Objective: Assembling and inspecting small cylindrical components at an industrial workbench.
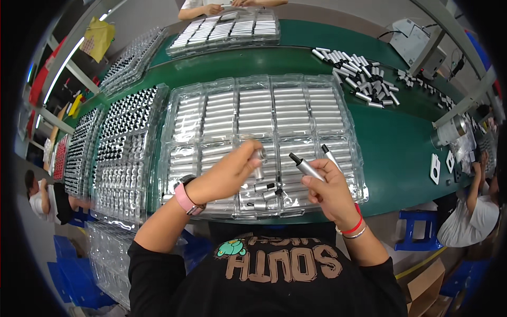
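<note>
My left hand, a watch with a pink band on its wrist, is closed around a short silver piece; its exact kind is partly hidden and blurred. Between the fingers and thumb of my right hand is a silver tube with a black tip, pointing up and left. A second black-tipped tube sticks up behind those fingers; I cannot tell if it is gripped too. Both hands are over a clear plastic tray filled with rows of silver tubes. Several loose black-ended pieces lie on top of its near middle section.
Loose silver and black tubes are heaped at the back right of the green table. On the left stand trays of upright pieces. Across the table, a person's hands are at another tray. A blue stool is at the right.
</note>
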Motion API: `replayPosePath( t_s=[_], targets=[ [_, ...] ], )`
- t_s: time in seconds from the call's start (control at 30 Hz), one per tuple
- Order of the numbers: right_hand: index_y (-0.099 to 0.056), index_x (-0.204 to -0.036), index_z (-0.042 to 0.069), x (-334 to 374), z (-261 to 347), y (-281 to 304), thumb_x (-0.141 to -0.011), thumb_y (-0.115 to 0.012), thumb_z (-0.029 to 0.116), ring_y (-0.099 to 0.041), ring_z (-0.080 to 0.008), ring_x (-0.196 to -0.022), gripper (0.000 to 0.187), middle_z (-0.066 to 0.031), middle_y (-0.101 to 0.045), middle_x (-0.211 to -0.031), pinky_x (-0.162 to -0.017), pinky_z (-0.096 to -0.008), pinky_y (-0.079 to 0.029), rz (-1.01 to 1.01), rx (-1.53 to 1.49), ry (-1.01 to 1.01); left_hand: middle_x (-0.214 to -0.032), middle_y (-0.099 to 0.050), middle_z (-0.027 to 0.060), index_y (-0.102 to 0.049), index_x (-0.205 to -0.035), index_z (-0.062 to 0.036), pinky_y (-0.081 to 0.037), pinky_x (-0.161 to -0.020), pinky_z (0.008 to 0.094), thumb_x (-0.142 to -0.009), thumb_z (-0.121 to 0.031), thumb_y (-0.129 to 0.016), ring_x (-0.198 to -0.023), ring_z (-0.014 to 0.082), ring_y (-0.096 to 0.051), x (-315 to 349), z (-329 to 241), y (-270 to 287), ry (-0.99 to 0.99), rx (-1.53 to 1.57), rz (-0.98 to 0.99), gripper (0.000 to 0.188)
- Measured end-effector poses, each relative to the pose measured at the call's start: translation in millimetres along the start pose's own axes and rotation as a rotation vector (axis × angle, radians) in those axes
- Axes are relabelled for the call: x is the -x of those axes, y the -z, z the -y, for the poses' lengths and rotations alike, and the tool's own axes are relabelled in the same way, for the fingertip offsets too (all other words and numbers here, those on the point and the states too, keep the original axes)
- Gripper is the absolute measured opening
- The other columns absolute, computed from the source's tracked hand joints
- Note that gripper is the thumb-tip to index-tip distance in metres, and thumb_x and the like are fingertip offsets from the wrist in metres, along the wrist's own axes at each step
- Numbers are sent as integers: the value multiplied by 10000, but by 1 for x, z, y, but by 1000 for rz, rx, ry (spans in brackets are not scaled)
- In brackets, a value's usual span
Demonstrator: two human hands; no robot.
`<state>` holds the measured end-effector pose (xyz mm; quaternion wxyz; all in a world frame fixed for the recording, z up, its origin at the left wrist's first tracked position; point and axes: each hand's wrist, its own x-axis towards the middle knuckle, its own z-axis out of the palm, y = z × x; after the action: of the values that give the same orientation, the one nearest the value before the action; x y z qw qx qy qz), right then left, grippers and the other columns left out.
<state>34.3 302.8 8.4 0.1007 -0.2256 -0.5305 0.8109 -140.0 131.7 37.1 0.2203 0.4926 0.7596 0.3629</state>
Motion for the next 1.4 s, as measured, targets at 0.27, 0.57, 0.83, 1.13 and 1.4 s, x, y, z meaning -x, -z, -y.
replayPosePath(
  t_s=[0.27,0.57,0.83,1.13,1.4],
  targets=[
    [-549,-1029,14,8,10,-3,-849,-629,34,-530,-97,-644,199,-98,-604,-884,-557,-214,-432,84,423,387,-767,-532,13,-547,-1110,-26,-381,-603,256,-978,-209,-465,-627,114,-462,6,-18,3,50,219,240,239],
    [-606,-962,14,3,38,-2,-812,-659,40,-508,-130,-559,161,-64,-611,-826,-511,-240,-403,400,1072,1144,-773,-586,30,-598,-1023,-41,-405,-592,279,-957,-210,-512,-628,129,-499,14,-7,-6,129,582,549,201],
    [-623,-1020,14,26,25,-4,-857,-639,137,-444,-129,-518,205,-24,-575,-705,-497,-247,-369,426,1079,589,-817,-571,66,-573,-1065,-13,-426,-680,287,-872,-113,-604,-718,183,-511,29,-19,-33,-404,6,82,220],
    [-610,-1067,0,15,11,-12,-906,-555,184,-493,-173,-600,250,-72,-599,-756,-580,-291,-408,513,627,-45,-847,-538,82,-568,-1038,-6,-434,-735,325,-777,-77,-642,-776,227,-497,45,-3,-7,-560,-272,-71,280],
    [-502,-1209,-14,-3,7,65,-837,-585,121,-581,-360,-782,404,-168,-618,-942,-715,-417,-467,-221,1683,582,-903,-472,45,-689,-897,-126,-361,-840,364,-711,-163,-703,-904,231,-443,136,87,114,32,-892,-255,191]
  ],
)
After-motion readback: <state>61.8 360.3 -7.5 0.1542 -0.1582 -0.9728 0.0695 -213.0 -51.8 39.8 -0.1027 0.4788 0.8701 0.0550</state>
